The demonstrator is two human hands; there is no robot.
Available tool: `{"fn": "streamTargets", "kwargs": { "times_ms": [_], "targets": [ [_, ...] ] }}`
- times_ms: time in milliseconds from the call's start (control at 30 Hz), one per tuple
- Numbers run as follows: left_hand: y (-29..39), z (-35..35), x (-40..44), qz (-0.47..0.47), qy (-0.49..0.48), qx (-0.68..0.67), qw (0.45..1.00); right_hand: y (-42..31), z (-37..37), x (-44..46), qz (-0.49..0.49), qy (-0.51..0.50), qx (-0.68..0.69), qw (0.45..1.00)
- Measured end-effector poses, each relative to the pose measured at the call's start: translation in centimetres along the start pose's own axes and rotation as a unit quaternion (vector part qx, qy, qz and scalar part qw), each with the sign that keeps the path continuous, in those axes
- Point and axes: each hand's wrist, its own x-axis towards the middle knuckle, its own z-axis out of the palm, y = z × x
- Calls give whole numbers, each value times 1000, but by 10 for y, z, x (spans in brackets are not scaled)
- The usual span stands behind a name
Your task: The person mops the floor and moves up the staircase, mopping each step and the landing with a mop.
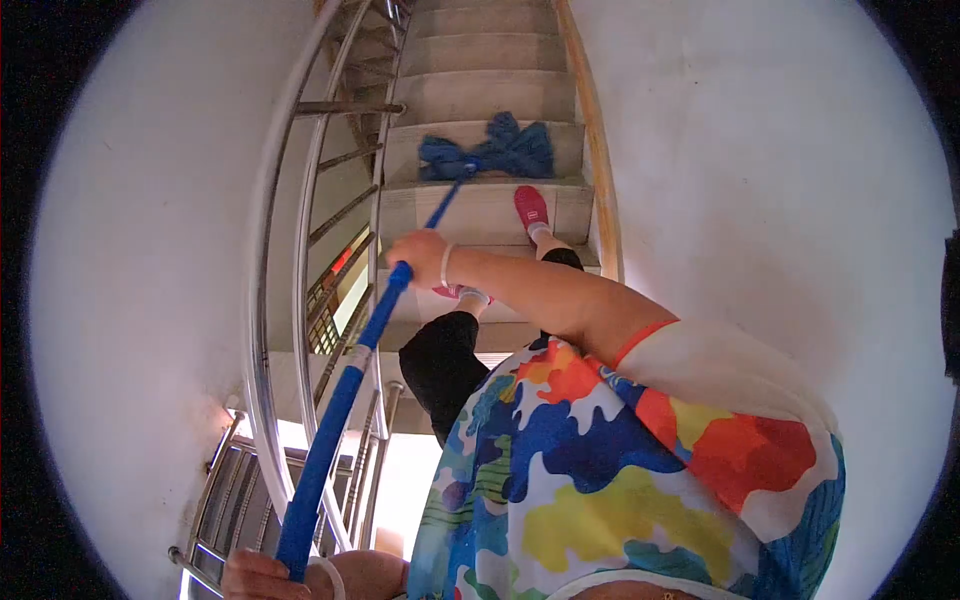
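A mop with a blue pole (330,435) runs from the lower left up to its blue cloth head (515,150), which lies spread on a stair step. My right hand (420,258) is closed round the pole's upper stretch, close to a blue collar. At the pole's near end, low in the view, my left hand (262,578) wraps round it, partly cut off by the frame edge. Both wrists carry a pale band. My red shoes (532,205) stand on the steps below the mop head, one higher than the other.
The staircase (480,95) climbs away ahead. A metal railing (262,250) with rungs runs along the left, close to the pole. On the right, a wooden skirting strip (597,150) borders the white wall (760,180). Another railing section (225,490) shows at the lower left.
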Motion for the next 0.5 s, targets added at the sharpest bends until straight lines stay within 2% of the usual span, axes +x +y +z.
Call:
{"fn": "streamTargets", "kwargs": {
  "times_ms": [33, 67, 133, 200, 267, 300, 333, 400, 500],
  "targets": [
    [5, 5, 16, -18, -82, 53, 995, -1, 0, 6, 2, 3, 2, 1000],
    [5, 15, 29, -18, -86, 53, 995, 0, -2, 11, -15, -4, 23, 1000],
    [2, 36, 53, -2, -155, 58, 986, 6, -15, 13, -34, -10, 44, 998],
    [-3, 48, 69, -9, -166, 64, 984, 16, -36, -3, -46, -25, 67, 996],
    [-14, 49, 77, 58, -160, 2, 985, 23, -57, -21, -27, -41, 39, 998],
    [-18, 55, 79, 49, -114, -8, 992, 25, -70, -30, -5, -57, 14, 998],
    [-21, 61, 72, 50, -118, -9, 992, 27, -82, -43, -3, -54, 15, 998],
    [-32, 70, 47, 14, 145, -28, 989, 34, -108, -66, 72, -96, -28, 992],
    [-62, 81, 40, -30, 155, -80, 984, 57, -128, -111, 101, -94, -64, 988]
  ]
}}
